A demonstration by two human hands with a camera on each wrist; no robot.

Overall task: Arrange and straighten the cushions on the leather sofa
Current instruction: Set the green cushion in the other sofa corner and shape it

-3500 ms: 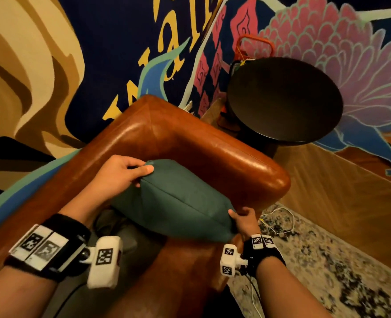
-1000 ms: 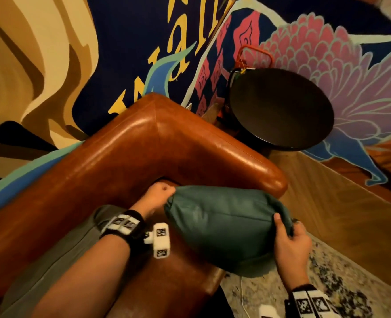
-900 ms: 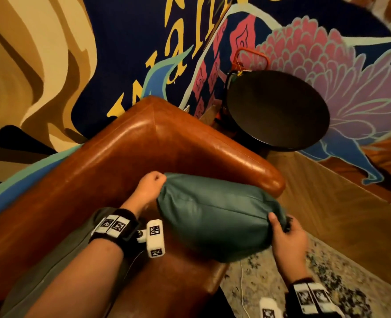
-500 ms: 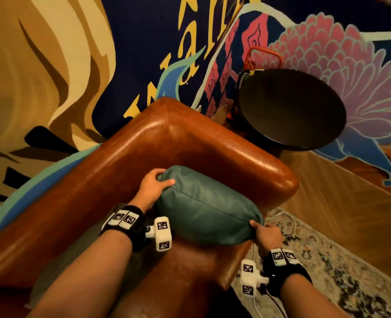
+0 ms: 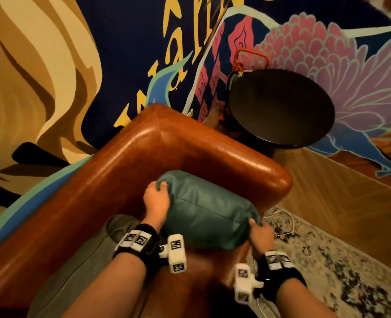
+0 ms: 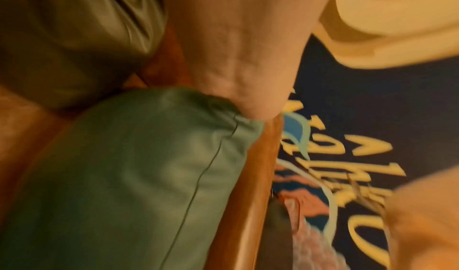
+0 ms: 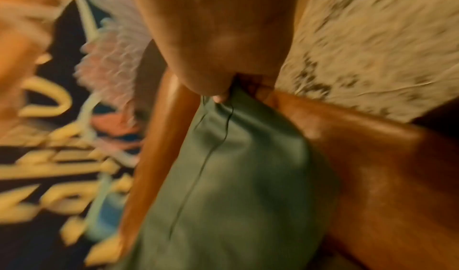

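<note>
A plump teal cushion point(image 5: 203, 210) lies in the corner of the brown leather sofa point(image 5: 130, 161), against its armrest. My left hand point(image 5: 156, 196) grips the cushion's far left corner, fingers curled over the top. My right hand point(image 5: 257, 228) pinches the near right corner by the armrest's end. In the left wrist view the teal cushion point(image 6: 139, 176) fills the lower half below my left hand point(image 6: 248, 89). The right wrist view shows the cushion point(image 7: 236, 186) hanging from my right hand point(image 7: 218, 86) at its seamed corner. A grey cushion point(image 5: 82, 260) lies on the seat under my left forearm.
A round dark side table point(image 5: 281, 109) stands just beyond the armrest. Painted mural walls point(image 5: 98, 53) close in behind the sofa. A patterned rug point(image 5: 339, 271) with a white cable point(image 5: 281, 216) covers the floor to the right.
The cushion has been turned and drawn back from the armrest's end into the sofa corner. Both hands stay on its ends; the left now curls over the top corner.
</note>
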